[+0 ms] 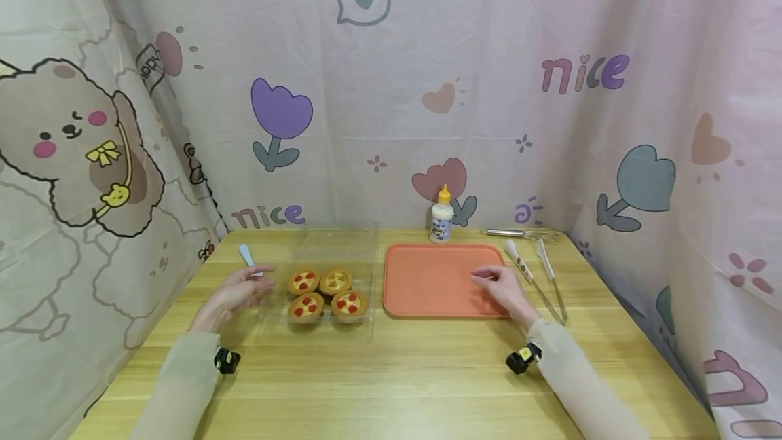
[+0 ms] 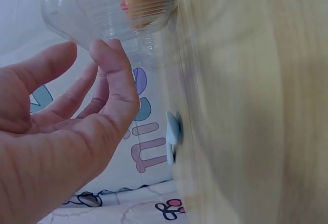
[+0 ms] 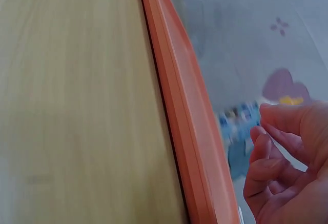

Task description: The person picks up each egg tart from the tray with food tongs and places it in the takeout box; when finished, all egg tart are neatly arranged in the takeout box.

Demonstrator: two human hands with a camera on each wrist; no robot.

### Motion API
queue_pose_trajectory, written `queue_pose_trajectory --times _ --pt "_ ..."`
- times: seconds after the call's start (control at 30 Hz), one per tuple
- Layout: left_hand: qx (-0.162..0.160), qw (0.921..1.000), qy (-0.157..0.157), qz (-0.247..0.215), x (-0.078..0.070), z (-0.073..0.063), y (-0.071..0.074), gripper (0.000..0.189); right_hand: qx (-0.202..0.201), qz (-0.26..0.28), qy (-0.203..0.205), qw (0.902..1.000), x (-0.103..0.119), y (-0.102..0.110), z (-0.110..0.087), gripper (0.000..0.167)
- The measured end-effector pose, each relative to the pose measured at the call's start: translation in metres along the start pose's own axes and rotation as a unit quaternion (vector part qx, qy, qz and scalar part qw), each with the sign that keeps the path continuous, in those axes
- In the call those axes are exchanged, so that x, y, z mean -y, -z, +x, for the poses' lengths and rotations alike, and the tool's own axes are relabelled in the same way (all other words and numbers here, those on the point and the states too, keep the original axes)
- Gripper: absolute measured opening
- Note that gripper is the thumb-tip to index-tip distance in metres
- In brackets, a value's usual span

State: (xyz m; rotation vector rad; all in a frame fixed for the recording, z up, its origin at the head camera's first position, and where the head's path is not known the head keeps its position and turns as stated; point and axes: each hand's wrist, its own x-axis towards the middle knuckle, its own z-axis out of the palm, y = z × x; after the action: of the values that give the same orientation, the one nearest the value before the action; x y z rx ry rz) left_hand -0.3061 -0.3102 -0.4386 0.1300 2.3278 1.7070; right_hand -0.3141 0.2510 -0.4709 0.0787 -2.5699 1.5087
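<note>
A clear plastic box (image 1: 279, 318) with its lid (image 1: 339, 243) raised behind holds several tarts (image 1: 307, 307), most with red pieces on yellow filling. My left hand (image 1: 238, 294) is at the box's left side, fingers loosely bent and holding nothing. In the left wrist view, its thumb and forefinger come close to the box wall (image 2: 77, 16); I cannot tell whether they touch it. Over the right part of the orange tray (image 1: 436, 280) hovers my right hand (image 1: 499, 287), its fingers loosely curled around nothing.
A light-blue utensil (image 1: 246, 254) lies beyond my left hand. Behind the tray stands a squeeze bottle (image 1: 441, 219) with a yellow cap. To the right are tongs (image 1: 552, 284) and a whisk (image 1: 519, 232). A printed curtain (image 1: 391, 87) hangs around the wooden table (image 1: 391, 379).
</note>
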Motion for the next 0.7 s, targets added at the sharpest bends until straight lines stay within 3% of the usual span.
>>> queue_pose_trajectory --times 0.3,0.5,0.7 --pt "-0.01 0.9999 0.01 0.003 -0.006 0.008 -0.004 0.059 0.061 0.044 -0.007 0.9972 0.024 -0.041 0.01 0.027" --pt "-0.009 0.9998 0.008 0.013 -0.009 0.017 -0.004 0.059 0.118 0.089 -0.036 0.9884 0.034 -0.06 0.013 0.033" --pt "-0.002 0.9997 0.013 0.018 -0.016 0.022 -0.003 0.058 0.175 0.107 -0.04 0.978 0.045 -0.082 0.018 0.035"
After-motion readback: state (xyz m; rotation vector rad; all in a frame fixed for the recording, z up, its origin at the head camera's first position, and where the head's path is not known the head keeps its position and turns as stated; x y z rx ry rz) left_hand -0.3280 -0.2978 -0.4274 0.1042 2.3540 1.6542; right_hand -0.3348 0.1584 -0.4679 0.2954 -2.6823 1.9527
